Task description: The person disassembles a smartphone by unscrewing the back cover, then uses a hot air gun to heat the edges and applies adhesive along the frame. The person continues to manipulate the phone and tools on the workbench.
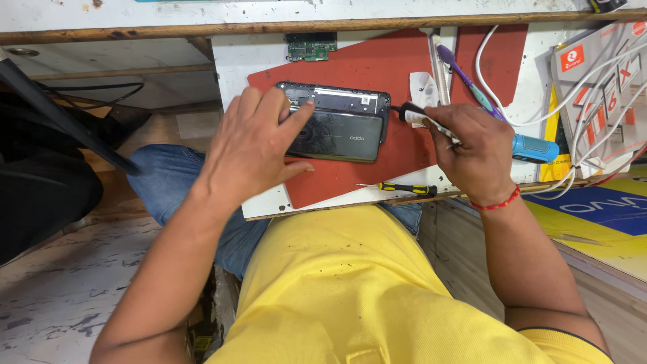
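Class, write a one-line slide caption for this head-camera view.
Left hand steadies an opened black smartphone on a red mat while the right hand holds a white-wrapped tool at its edge.

white-red flat box [596, 81] | far right on bench | blue-yellow printed sheet [600, 216] below
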